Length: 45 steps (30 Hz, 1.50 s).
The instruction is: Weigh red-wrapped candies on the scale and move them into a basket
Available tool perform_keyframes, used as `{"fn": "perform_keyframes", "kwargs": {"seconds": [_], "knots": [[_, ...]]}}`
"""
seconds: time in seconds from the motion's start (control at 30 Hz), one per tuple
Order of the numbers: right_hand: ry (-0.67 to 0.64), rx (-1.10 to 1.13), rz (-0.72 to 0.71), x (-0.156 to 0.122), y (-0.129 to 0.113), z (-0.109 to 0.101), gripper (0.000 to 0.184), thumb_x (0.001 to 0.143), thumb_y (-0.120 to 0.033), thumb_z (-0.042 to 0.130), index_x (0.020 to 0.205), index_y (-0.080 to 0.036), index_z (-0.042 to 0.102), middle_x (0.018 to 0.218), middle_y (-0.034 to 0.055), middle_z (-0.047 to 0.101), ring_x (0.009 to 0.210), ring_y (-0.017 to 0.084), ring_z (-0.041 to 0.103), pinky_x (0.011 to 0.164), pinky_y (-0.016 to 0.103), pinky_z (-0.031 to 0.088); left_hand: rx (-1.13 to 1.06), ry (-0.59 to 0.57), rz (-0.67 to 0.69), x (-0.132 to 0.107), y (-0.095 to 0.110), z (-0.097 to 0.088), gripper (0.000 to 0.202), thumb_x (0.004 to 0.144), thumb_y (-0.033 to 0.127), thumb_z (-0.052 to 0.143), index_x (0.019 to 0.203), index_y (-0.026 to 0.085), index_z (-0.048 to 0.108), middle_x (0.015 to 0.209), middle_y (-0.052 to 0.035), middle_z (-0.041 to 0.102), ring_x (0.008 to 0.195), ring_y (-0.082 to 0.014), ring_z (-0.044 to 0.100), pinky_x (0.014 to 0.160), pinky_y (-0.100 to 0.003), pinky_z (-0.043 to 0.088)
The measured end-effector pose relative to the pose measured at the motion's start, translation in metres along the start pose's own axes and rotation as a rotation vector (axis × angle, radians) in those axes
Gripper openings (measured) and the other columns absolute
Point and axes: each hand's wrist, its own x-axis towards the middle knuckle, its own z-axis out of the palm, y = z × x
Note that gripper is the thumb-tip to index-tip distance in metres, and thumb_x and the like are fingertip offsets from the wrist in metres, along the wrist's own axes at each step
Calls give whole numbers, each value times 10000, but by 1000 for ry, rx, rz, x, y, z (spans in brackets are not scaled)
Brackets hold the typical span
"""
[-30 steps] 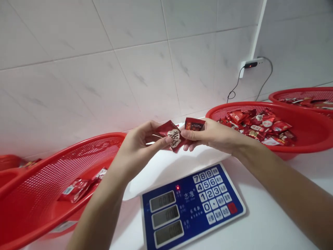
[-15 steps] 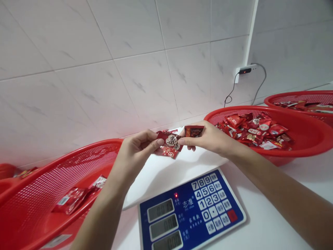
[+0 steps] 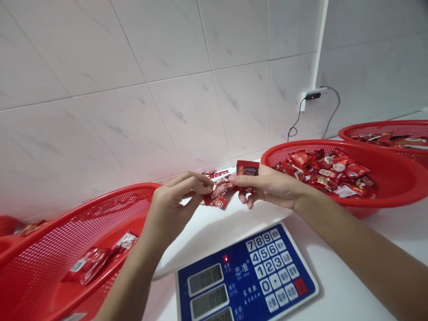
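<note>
My left hand (image 3: 170, 200) pinches a crumpled red candy packet (image 3: 217, 196) with white print, its fingertips curled over the wrapper. My right hand (image 3: 270, 187) comes in from the right and holds a smaller dark red packet (image 3: 248, 168) upright between thumb and fingers. The two hands nearly meet, with my right fingertips by the crumpled packet. Part of that packet is hidden behind my left fingers. A few more red wrappers (image 3: 216, 174) show behind the hands, but I cannot tell whether they rest on the counter.
A blue digital scale (image 3: 247, 272) with a keypad and three displays stands on the white counter (image 3: 187, 240) below my hands. Red perforated baskets hold wrapped candies at left (image 3: 100, 200), centre right (image 3: 310, 147) and far right (image 3: 377, 127). A socket (image 3: 312, 96) with cables is on the tiled wall (image 3: 167, 89).
The packet in my left hand has turned, and its white round emblem no longer faces me. Both hands sit slightly lower in the view, and the scale has shifted down.
</note>
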Motion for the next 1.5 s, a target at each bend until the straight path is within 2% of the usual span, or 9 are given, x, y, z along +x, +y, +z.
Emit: {"fn": "perform_keyframes", "kwargs": {"seconds": [0.17,0.37,0.5,0.6,0.77,0.97,1.17,1.33,1.5], "knots": [[197,-167,-53,5,8,3,229,711,-222,905,737,-133,696,589,-13,627,532,85,580,468,181,467,-127,-83,-266,2,-7,-8,71,882,217,684,951,224,701,986,-46,782,944,-191,773,789,-266,664],[146,-242,-87,4,11,4,211,739,-204,875,734,-149,670,587,-17,631,537,82,565,483,184,457,-232,-254,-587,4,1,-5,367,929,512,644,810,173,722,801,-96,769,751,-215,728,705,-313,603],[148,-292,-71,3,10,7,203,815,-303,837,839,-151,705,726,31,714,612,102,619,511,197,476,-48,-202,-550,5,7,1,321,901,430,618,694,188,654,625,-37,684,600,-163,595,585,-271,454],[211,-342,-116,4,9,9,193,812,-250,834,756,-153,677,606,-13,632,557,86,563,487,190,418,49,-183,-540,5,10,2,304,899,416,598,695,195,641,614,-23,673,585,-157,562,582,-274,415],[259,-354,-141,7,9,12,143,803,-184,837,782,-145,701,547,-42,571,513,74,504,477,193,384,-60,-219,-561,7,12,0,341,889,481,615,718,191,675,646,-30,690,624,-165,587,608,-267,442],[263,-280,62,6,4,10,71,933,-152,708,887,-130,658,704,26,677,481,66,502,424,197,394,101,-118,-641,3,-15,-10,322,830,479,647,797,180,759,680,-65,737,640,-208,654,614,-290,479],[296,-184,75,6,-3,4,112,904,-102,709,852,-127,613,937,109,715,632,101,659,511,203,535,130,-228,-706,-7,-36,-8,227,784,383,677,862,214,808,764,-83,806,717,-281,761,673,-339,551],[185,-255,4,3,0,3,75,932,-168,720,907,-115,673,922,90,746,699,110,685,543,201,563,223,-170,-665,0,-16,-10,196,755,403,753,847,240,809,899,-93,823,781,-275,726,651,-314,517],[1,-356,-29,-2,4,14,207,864,-206,799,931,-148,612,778,24,740,548,72,611,478,175,456,-120,-169,-524,8,25,2,268,876,459,709,952,210,775,869,-57,799,777,-200,714,684,-263,545]]}}
